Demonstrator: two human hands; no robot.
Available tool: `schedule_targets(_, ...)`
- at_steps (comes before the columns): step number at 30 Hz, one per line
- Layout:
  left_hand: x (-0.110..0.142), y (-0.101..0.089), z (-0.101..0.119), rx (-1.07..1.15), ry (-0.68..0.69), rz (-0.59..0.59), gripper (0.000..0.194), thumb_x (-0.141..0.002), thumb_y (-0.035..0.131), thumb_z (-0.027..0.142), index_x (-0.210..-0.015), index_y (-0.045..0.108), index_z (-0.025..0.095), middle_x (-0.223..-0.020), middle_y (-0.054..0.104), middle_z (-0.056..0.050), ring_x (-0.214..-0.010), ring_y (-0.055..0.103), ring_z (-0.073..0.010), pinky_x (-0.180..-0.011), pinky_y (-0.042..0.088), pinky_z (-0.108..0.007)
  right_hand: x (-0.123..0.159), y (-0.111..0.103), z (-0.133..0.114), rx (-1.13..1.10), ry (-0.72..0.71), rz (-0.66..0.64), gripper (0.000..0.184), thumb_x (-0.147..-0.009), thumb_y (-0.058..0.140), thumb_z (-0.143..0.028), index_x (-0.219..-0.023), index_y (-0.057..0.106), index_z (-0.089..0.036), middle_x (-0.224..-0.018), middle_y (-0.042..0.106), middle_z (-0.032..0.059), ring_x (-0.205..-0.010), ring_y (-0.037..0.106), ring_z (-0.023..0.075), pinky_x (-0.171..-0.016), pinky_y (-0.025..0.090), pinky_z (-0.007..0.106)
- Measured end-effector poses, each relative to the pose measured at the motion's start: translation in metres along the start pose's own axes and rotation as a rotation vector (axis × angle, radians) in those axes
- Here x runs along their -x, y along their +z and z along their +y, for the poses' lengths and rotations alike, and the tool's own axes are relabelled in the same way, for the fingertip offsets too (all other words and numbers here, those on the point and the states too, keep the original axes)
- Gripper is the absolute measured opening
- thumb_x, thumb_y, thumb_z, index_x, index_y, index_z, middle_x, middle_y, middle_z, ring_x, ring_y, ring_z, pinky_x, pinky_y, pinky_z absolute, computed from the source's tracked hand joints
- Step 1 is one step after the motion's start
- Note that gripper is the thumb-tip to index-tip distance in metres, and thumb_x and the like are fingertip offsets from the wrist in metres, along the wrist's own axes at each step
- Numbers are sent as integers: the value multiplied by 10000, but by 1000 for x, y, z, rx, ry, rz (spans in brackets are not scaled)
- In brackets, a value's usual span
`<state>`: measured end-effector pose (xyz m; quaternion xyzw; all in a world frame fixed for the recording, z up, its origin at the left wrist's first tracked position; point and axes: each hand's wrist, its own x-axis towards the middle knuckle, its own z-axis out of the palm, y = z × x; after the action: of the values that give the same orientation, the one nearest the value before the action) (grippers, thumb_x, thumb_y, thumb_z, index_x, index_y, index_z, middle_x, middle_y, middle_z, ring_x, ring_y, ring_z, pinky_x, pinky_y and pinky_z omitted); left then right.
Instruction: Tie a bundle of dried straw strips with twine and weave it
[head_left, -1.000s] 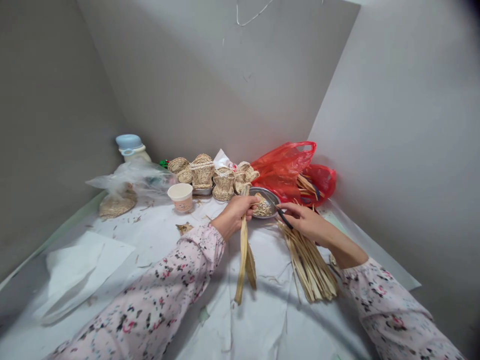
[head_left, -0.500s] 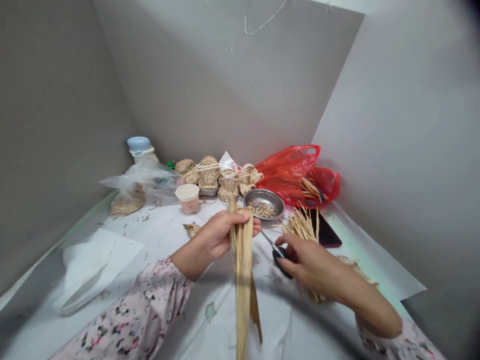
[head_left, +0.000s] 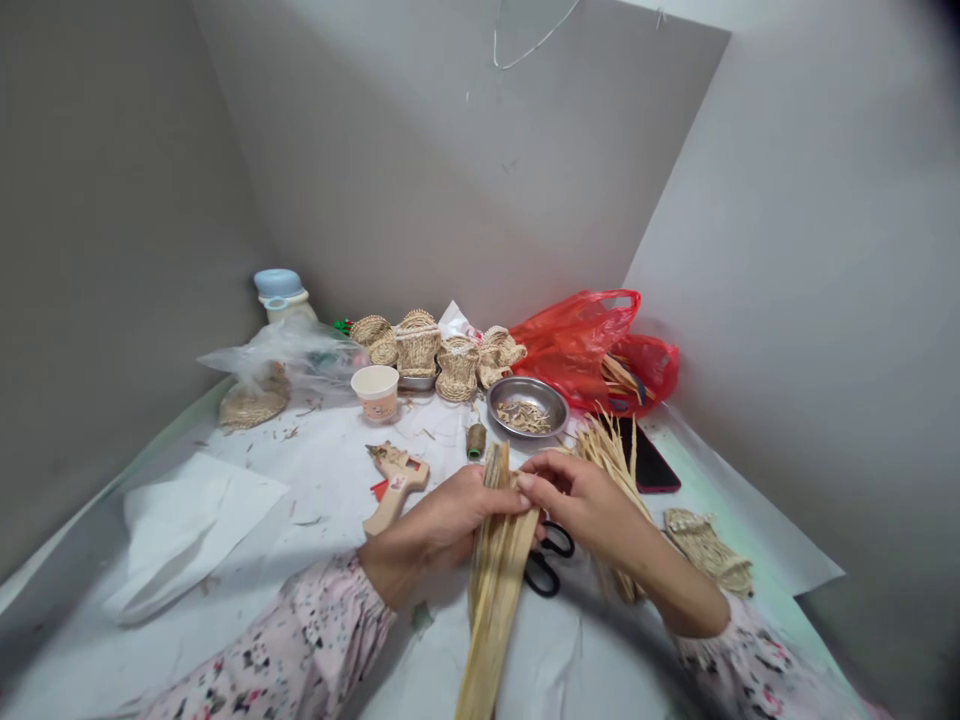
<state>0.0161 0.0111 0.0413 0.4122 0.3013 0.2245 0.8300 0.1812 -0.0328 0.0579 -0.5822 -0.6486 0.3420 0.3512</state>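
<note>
Dried strips (head_left: 496,600) slant over the surface (head_left: 322,470), clasped in the closed left hand (head_left: 454,512) and pinched by the right hand (head_left: 583,498), which has released the scissors (head_left: 556,551), so both can work them.

A bundle of long, flat, straw-yellow strips of dried plant fibre (head_left: 495,600), streaked lengthwise with brown, is held near its upper end. It slants down and slightly left, running past the bottom edge. Whether the partly covered upper end is folded is hard to tell.
</note>
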Motion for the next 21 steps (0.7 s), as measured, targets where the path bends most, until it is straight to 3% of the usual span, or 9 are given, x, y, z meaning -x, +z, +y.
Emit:
schedule_targets(6, -7, -11, 11, 199, -133, -140, 212, -766, 600, 230, -871, 681, 64, -814, 691, -155, -733, 668, -211, -737, 531, -342, -13, -15, 2, -8, -25, 173, 218, -865, 507, -378, -780, 584, -193, -672, 581, -1, -590, 529, 141, -542, 409, 248)
schedule_targets(10, -8, -9, 18, 79, -30, -155, 240, -768, 668, 300, -884, 672, 90, -828, 675, -124, -730, 650, -188, -715, 528, -325, -22, -16, 1, 107, -114, 262, 201, -855, 528, -376, -831, 624, -201, -747, 659, 26, -674, 588, 169, -624, 441, 274)
schedule_targets(13, -16, -1, 27, -148, 118, -14, 193, -692, 760, 251, -795, 652, 128, -700, 612, -24, -593, 568, -103, -551, 458, -207, -36, -16, -1, 108, -144, 303, 199, -839, 553, -376, -852, 640, -198, -782, 687, 37, -700, 606, 175, -662, 451, 287)
schedule_targets(15, -30, 4, 37, -273, 244, 97, 171, -666, 765, 208, -682, 614, 131, -597, 535, 26, -475, 448, -46, -423, 313, -156, -49, -22, -3, -6, -119, 281, 233, -819, 579, -395, -917, 631, -189, -794, 685, 39, -685, 604, 169, -627, 456, 277)
schedule_targets(18, -61, 5, 61, -336, 336, 212, 183, -701, 717, 197, -604, 572, 140, -503, 481, 41, -418, 394, -45, -380, 241, -176, -73, -40, -4, -193, -47, 139, 317, -800, 599, -427, -993, 622, -176, -839, 682, 44, -667, 598, 156, -565, 462, 256)
schedule_targets(21, -88, 0, 84, -412, 388, 309, 183, -697, 725, 168, -611, 565, 146, -458, 472, 46, -384, 384, -48, -372, 232, -184, -96, -59, 1, -203, -46, 91, 277, -769, 633, -425, -862, 645, -165, -770, 656, 25, -608, 562, 131, -551, 461, 247)
